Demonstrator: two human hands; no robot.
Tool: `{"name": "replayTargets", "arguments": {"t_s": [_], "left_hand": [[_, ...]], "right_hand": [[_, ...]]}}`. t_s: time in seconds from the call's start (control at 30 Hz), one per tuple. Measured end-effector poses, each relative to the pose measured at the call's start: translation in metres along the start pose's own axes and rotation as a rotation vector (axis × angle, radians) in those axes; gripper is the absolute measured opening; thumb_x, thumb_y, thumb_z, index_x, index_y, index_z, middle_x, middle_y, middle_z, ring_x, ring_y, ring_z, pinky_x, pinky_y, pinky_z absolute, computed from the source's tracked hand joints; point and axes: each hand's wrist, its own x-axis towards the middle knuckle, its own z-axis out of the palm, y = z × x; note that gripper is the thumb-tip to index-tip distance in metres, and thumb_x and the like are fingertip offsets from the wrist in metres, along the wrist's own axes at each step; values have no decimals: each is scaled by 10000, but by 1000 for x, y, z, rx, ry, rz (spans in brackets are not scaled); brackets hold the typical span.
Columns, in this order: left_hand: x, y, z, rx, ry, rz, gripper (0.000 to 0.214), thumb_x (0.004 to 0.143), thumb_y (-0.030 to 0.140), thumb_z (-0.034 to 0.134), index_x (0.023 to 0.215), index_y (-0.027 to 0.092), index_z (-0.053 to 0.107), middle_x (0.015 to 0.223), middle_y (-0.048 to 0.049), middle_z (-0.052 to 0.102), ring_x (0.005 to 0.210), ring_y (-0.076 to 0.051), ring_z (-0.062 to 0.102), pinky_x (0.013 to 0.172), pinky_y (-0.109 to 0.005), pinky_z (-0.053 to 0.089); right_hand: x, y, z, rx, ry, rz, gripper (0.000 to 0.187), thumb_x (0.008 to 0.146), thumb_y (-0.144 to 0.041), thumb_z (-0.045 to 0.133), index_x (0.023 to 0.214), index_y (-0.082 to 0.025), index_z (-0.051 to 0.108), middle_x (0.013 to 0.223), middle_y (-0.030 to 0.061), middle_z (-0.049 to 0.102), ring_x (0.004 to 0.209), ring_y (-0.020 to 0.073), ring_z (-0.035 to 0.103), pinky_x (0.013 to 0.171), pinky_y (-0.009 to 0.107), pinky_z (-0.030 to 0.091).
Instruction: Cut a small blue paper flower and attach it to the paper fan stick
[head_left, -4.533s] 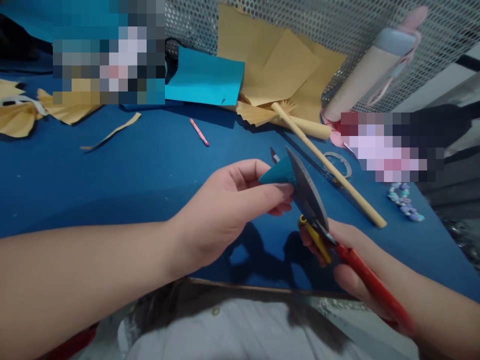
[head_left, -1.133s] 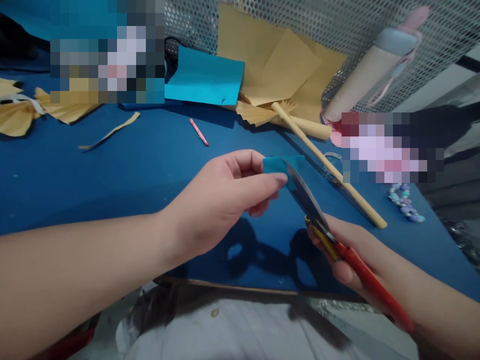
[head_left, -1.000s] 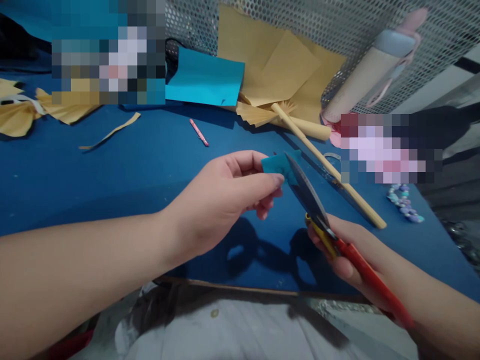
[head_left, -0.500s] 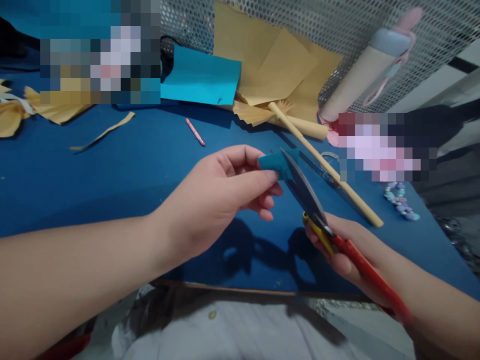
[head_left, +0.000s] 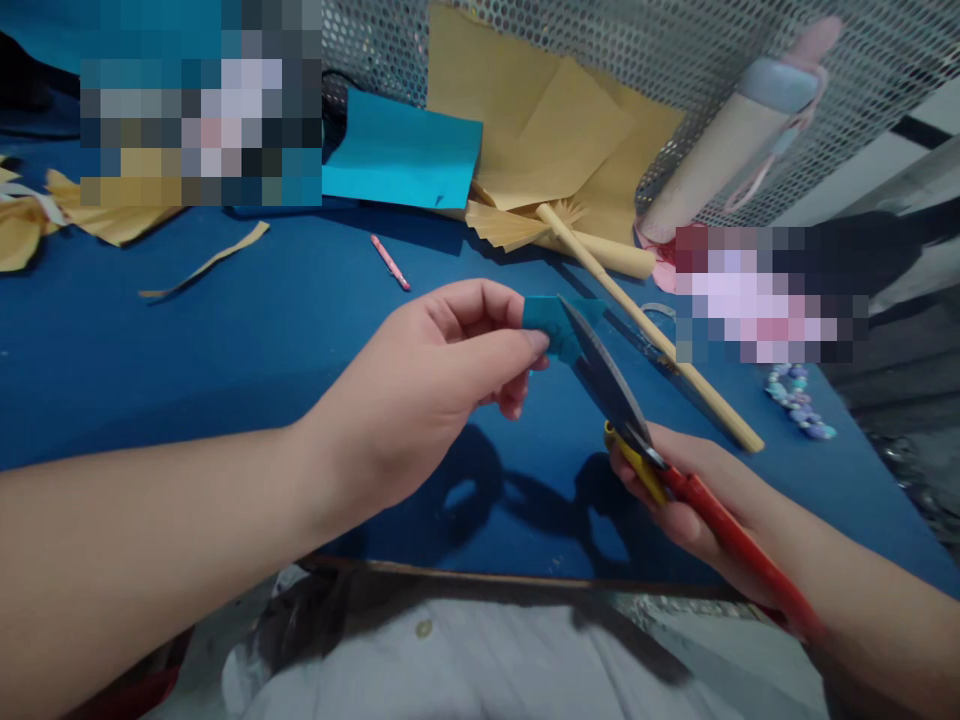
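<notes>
My left hand (head_left: pixel 427 390) pinches a small folded piece of teal paper (head_left: pixel 550 320) between thumb and fingers, above the blue table (head_left: pixel 225 340). My right hand (head_left: pixel 694 490) grips red-handled scissors (head_left: pixel 637 430). Their dark blades point up and left, and the paper sits against them. The right fingers wrap round the handles.
A teal paper sheet (head_left: pixel 401 155) and tan paper sheets (head_left: pixel 547 120) lean at the back by a metal mesh (head_left: pixel 600 40). Wooden sticks (head_left: pixel 645 320), a pink pen (head_left: pixel 390 262), a tan paper strip (head_left: pixel 206 262), beads (head_left: pixel 799 400) and a cylinder (head_left: pixel 731 130) lie around.
My left hand has turned the teal piece against the blades and shifted slightly up; its shape looks smaller than 4.5 s ago. The scissors stay in nearly the same place.
</notes>
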Motion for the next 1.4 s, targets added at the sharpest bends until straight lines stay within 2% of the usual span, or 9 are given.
{"name": "replayTargets", "arguments": {"t_s": [0.17, 0.27, 0.5, 0.87, 1.07, 1.4], "left_hand": [[0, 1, 1, -11, 49, 20, 154, 799, 139, 736, 794, 190, 591, 678, 37, 620, 594, -88, 594, 561, -201, 473], [-1, 2, 2, 3, 27, 51, 168, 808, 96, 715, 816, 191, 577, 664, 51, 610, 581, -80, 596, 555, -196, 475], [-2, 3, 2, 47, 29, 66, 137, 839, 139, 722, 819, 177, 592, 719, 52, 592, 594, -52, 548, 581, -192, 441], [-2, 3, 2, 39, 20, 90, 146, 810, 130, 754, 794, 168, 615, 691, 44, 620, 587, -61, 593, 562, -169, 498], [-2, 3, 3, 11, 26, 75, 117, 812, 99, 731, 820, 162, 633, 718, 37, 636, 618, -64, 616, 593, -164, 524], [-3, 1, 1, 38, 0, 92, 124, 840, 121, 720, 805, 173, 613, 720, 43, 628, 622, -57, 620, 590, -150, 517]], "right_hand": [[-1, -1, 0, 50, -36, 35, 646, 786, -842, 528, 878, -204, 497, 749, -16, 434, 631, 121, 338, 538, 264, 298], [-1, 0, 1, 43, -27, 11, 641, 795, -836, 526, 863, -200, 491, 744, -15, 430, 633, 123, 331, 536, 261, 294], [-1, 0, 2, 19, -32, -1, 620, 821, -814, 521, 859, -197, 476, 729, -25, 402, 633, 118, 302, 537, 255, 276], [-2, 0, 1, 59, -22, 20, 633, 779, -827, 562, 868, -203, 506, 752, -15, 446, 634, 125, 340, 543, 271, 288], [0, 0, 0, 32, -32, 11, 612, 825, -812, 516, 871, -202, 493, 759, -12, 424, 651, 129, 324, 549, 270, 288], [-1, 0, 0, 23, -35, 12, 622, 816, -820, 520, 874, -201, 497, 755, -13, 439, 642, 125, 332, 548, 271, 290]]}}
